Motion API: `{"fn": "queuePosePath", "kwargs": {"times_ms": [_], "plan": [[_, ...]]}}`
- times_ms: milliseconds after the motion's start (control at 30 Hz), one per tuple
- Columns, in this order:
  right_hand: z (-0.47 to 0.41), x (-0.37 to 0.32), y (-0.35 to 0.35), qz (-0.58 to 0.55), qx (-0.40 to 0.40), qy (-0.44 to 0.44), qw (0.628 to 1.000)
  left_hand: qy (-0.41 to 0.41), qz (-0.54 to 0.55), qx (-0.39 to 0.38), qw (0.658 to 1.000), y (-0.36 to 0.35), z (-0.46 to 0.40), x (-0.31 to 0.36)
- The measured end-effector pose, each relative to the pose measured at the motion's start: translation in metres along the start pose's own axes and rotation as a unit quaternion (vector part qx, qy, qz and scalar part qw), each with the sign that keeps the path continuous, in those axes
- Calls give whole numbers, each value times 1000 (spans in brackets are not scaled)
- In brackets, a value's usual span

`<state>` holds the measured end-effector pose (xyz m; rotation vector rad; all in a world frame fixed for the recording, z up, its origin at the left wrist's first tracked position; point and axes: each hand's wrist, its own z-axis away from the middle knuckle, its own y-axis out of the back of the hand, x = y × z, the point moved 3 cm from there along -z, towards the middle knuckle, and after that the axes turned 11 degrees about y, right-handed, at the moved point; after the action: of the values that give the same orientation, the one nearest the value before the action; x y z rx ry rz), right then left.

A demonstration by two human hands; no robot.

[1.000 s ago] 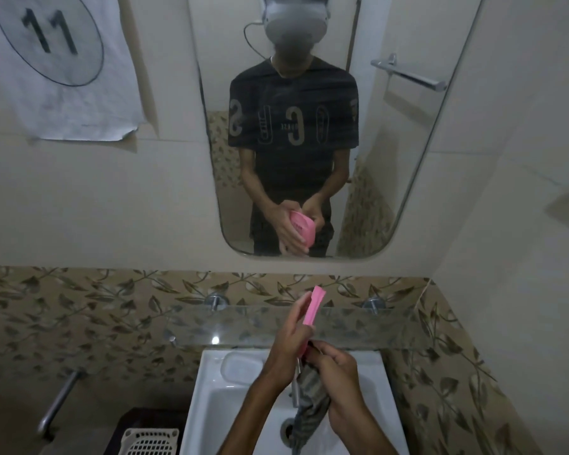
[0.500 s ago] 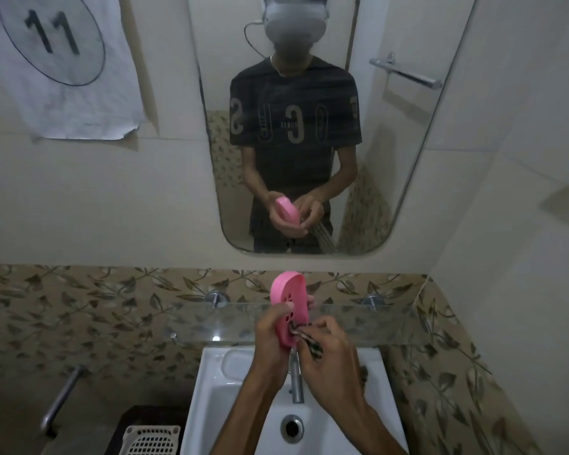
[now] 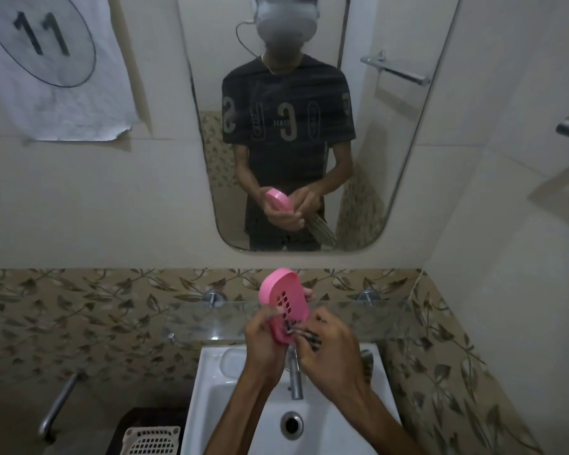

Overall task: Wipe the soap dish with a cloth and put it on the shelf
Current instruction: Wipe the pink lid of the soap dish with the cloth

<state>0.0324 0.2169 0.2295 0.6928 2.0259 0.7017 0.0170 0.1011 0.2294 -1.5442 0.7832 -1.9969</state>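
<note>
The pink soap dish (image 3: 284, 303) is oval with little square holes in its bottom. It stands tilted on its end, low in the middle of the frame, above the white sink (image 3: 211, 399). The left hand (image 3: 263, 343) grips its side. The right hand (image 3: 330, 348) pinches a striped cloth (image 3: 309, 336) against it.

Both forearms reach up from the lower edge of the view and meet above the sink (image 3: 211, 382). The left hand (image 3: 265, 343) has its fingers and thumb curled round the lower part of the soap dish (image 3: 284, 303), holding it tilted on edge. The right hand (image 3: 330, 348), just beside it, pinches the cloth (image 3: 311, 336) in curled fingers against the dish's face.
</note>
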Motion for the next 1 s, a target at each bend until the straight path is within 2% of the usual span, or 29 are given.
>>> {"fn": "queuePosePath", "kwargs": {"times_ms": [133,267,400,533,667,767,900,1000], "plan": [[-12,12,12,22,52,-16,998,-9,17,-25,1000,-4,0,-2],[3,4,-4,23,-30,-5,999,-9,16,-18,1000,2,1,-3],[-7,12,4,29,22,-41,998,-18,20,-33,999,0,2,-6],[2,5,-3,12,-46,-19,999,-10,34,-31,999,9,4,-5],[-5,10,3,39,0,-35,999,-26,56,-48,997,5,5,-7],[4,0,-4,18,-31,-11,999,-24,61,-20,998,8,5,-6],[-2,9,3,12,16,-47,999,-35,61,-45,997,6,7,-5],[2,1,-3,4,-35,-20,999,-26,80,-34,996,11,7,-7]]}}
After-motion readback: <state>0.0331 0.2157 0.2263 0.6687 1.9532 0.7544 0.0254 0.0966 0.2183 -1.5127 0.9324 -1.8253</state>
